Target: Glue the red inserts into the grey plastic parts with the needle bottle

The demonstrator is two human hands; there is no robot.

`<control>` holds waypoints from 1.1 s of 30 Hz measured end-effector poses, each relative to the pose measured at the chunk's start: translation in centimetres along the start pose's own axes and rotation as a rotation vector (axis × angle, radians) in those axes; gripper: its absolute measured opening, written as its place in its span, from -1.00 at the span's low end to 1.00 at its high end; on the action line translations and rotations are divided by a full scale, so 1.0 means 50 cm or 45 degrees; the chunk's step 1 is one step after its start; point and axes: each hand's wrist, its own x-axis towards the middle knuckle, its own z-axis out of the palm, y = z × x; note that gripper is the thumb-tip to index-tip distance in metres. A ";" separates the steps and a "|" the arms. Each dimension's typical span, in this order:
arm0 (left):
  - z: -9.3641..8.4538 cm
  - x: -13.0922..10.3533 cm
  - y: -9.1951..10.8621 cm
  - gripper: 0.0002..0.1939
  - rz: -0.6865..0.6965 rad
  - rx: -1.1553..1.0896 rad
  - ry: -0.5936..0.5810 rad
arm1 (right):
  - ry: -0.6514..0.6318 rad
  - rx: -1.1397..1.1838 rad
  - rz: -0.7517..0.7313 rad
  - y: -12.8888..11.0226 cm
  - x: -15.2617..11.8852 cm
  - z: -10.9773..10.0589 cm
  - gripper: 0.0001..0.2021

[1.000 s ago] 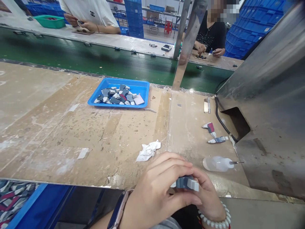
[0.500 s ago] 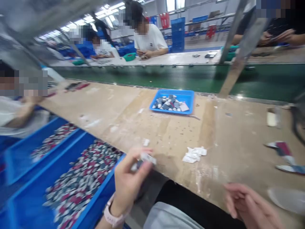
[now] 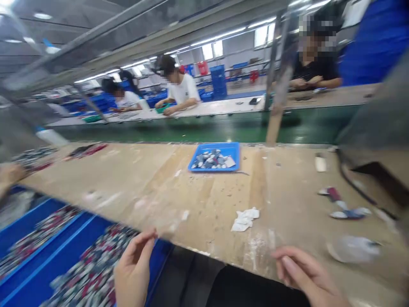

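Observation:
My left hand is raised beside the table's front edge, over the near blue bin. Its fingers are loosely curled with the thumb a little apart, and no piece shows in them. The near bin holds a heap of small grey, white and dark red pieces. My right hand hovers at the table's front right, half curled, thumb and fingers apart, with nothing visible in it. Nearest to it are a crumpled white tissue and a translucent whitish object.
A shallow blue tray of small pieces stands on the wooden table. Longer coloured pieces lie at right, by a black cable. Co-workers sit beyond the green strip; another person's hand is at far left.
The small grey-white piece earlier in my left hand is no longer visible there, and that hand is now lower left in view. The view has tilted up; my right hand keeps its half-curled shape.

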 end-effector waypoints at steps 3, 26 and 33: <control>0.127 -0.035 0.107 -0.77 0.471 0.005 -0.637 | -0.097 -0.067 -0.111 -0.021 0.016 0.012 -0.54; 0.570 -0.106 0.383 -0.80 1.600 1.007 -1.348 | 0.443 -0.223 -0.521 0.000 0.064 0.064 -0.40; 0.324 -0.116 0.353 -0.79 1.642 0.963 -1.521 | 1.173 -1.077 -1.043 -0.032 0.033 0.102 -0.58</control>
